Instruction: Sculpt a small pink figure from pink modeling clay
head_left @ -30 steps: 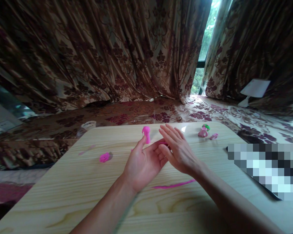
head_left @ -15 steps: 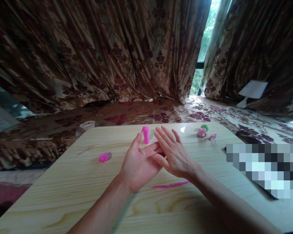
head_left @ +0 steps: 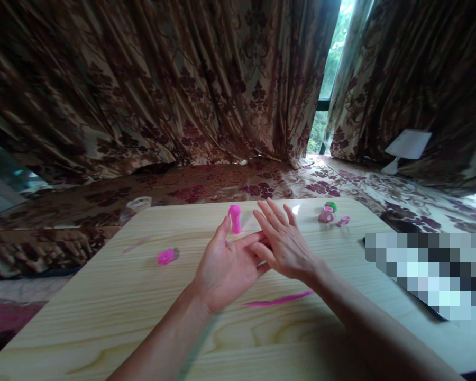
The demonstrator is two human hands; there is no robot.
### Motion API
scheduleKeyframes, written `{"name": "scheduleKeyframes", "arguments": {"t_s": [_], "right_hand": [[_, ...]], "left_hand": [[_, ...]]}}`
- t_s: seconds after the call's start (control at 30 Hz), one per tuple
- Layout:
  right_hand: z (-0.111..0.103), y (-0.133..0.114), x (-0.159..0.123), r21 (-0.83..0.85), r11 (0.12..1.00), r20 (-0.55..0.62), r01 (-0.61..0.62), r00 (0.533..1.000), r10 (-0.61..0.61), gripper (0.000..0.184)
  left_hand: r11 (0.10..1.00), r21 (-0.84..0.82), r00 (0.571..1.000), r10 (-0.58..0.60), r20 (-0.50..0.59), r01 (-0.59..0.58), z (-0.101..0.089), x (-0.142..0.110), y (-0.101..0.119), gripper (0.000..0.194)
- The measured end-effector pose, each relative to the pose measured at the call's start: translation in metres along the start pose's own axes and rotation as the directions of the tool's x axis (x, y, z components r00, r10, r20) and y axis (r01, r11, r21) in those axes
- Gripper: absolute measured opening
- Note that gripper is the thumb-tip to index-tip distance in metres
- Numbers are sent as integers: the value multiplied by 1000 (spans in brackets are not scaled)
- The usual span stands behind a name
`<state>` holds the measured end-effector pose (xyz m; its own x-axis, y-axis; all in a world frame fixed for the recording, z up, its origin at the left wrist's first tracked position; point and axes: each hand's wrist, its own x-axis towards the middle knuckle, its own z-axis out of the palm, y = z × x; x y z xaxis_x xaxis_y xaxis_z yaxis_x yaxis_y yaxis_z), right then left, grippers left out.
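Observation:
My left hand point(head_left: 228, 270) is palm up over the table, with fingers stretched out under the right hand. My right hand point(head_left: 285, 241) lies palm down across those fingers, its own fingers straight and slightly spread. Whether anything small sits between the two palms is hidden. Just beyond the hands a pink clay figure point(head_left: 236, 219) stands upright, a thin piece hanging at its left side. A long, thin pink clay strip point(head_left: 280, 300) lies on the near side of the hands. To the left rests a textured pink clay lump point(head_left: 166, 256).
The light wood table point(head_left: 115, 312) bears small pink pieces point(head_left: 326, 215) and a green piece point(head_left: 330, 206) at the back right. A blurred-out flat object point(head_left: 424, 275) lies at the right edge. A clear plastic container point(head_left: 137, 207) is behind the back left corner; a white lamp point(head_left: 408, 145) stands beyond.
My right hand has slid slightly away from me over the left fingers, uncovering more of the left palm and of the pink strip. The view has shifted a little.

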<state>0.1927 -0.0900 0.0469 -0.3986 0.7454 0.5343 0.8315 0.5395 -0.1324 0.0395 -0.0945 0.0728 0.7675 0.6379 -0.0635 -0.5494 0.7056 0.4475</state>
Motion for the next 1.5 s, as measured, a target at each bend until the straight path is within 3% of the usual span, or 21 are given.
{"name": "scheduleKeyframes", "arguments": {"t_s": [0.1, 0.23, 0.37, 0.53, 0.6, 0.7, 0.77, 0.8, 0.87, 0.97, 1.1, 1.23, 1.4, 1.5], "right_hand": [[0, -1, 0, 24, 998, 16, 55, 998, -56, 67], [-1, 2, 0, -6, 1000, -14, -15, 1000, 15, 58], [-1, 4, -1, 14, 1000, 39, 18, 999, -18, 61], [-3, 8, -2, 180, 978, 84, -103, 992, 89, 51], [-6, 9, -2, 370, 913, 111, -171, 984, 139, 49], [-12, 8, -2, 641, 720, 173, -266, 964, 202, 48], [-14, 10, -1, 724, 623, 182, -296, 953, 241, 46], [-14, 11, 0, 734, 615, 150, -289, 951, 269, 43], [-12, 14, 1, 702, 676, 11, -225, 952, 305, 32], [-6, 15, 0, 568, 818, -172, -88, 960, 222, 19], [-1, 10, -2, 412, 911, -189, -21, 976, 108, 21], [4, 7, -2, 375, 927, -195, -12, 976, 91, 18], [5, 10, -2, 442, 897, -231, -12, 965, 127, 13], [0, 11, 0, 487, 873, -243, -32, 955, 170, 9]], "left_hand": [[1000, 13, 1000, -16, -16, 17, -1, 0, 1, 63], [999, -33, 1000, -7, -9, 7, -1, 0, 0, 60], [1000, 11, 1000, -22, -10, 22, -1, 0, 0, 60], [997, 71, 999, -22, -47, 25, -6, 2, 0, 58], [996, 86, 997, -27, -70, 33, -9, 3, 1, 56], [995, 96, 993, -17, -118, 28, -16, 5, 1, 51], [994, 111, 988, 12, -154, 5, -19, 6, 1, 43], [992, 126, 984, 36, -173, -14, -21, 6, 1, 38], [985, 159, 972, 95, -214, -62, -23, 7, 1, 27], [975, 183, 951, 172, -258, -127, -25, 9, 0, 21], [967, 198, 950, 207, -235, -162, -24, 9, 0, 24], [967, 194, 956, 203, -210, -163, -21, 9, 1, 22], [965, 228, 951, 189, -243, -133, -21, 9, 1, 17], [896, 408, 903, 313, -295, -178, -21, 6, 4, 19]]}}
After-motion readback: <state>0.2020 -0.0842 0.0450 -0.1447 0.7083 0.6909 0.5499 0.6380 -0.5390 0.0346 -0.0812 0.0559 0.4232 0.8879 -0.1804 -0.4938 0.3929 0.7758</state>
